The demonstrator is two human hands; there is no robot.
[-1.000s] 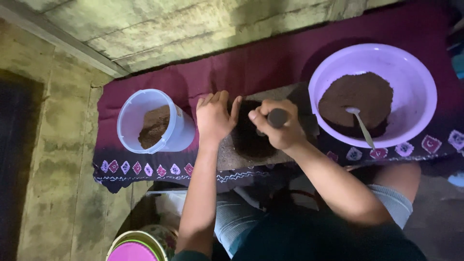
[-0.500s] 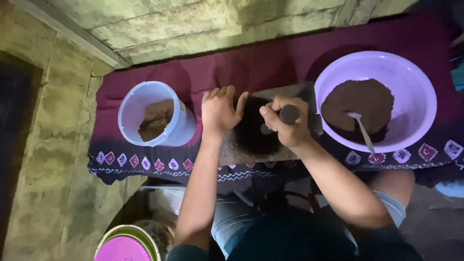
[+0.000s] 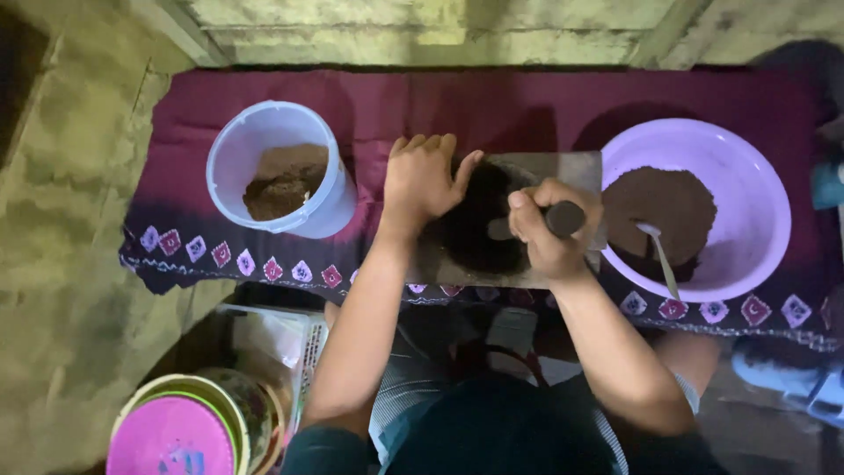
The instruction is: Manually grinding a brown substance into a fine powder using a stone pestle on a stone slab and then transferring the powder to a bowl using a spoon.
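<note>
A flat grey stone slab (image 3: pixel 576 171) lies on a maroon cloth (image 3: pixel 492 101), with a heap of dark brown paste (image 3: pixel 479 233) on it. My left hand (image 3: pixel 422 180) rests fingers-down on the left side of the heap. My right hand (image 3: pixel 549 229) is closed around a dark cylindrical stone roller (image 3: pixel 564 217), held over the right part of the slab. To the right stands a purple plastic bowl (image 3: pixel 756 176) holding brown paste (image 3: pixel 659 207) and a metal spoon (image 3: pixel 659 255).
A white plastic bucket (image 3: pixel 237 149) with lighter brown powder stands left of the slab. A round tin with a pink lid (image 3: pixel 171 435) sits at the lower left on the floor. A concrete wall (image 3: pixel 422 26) runs behind the cloth.
The view has shifted slightly. Both hands stay on the slab, with the right hand and roller moved a little across the paste.
</note>
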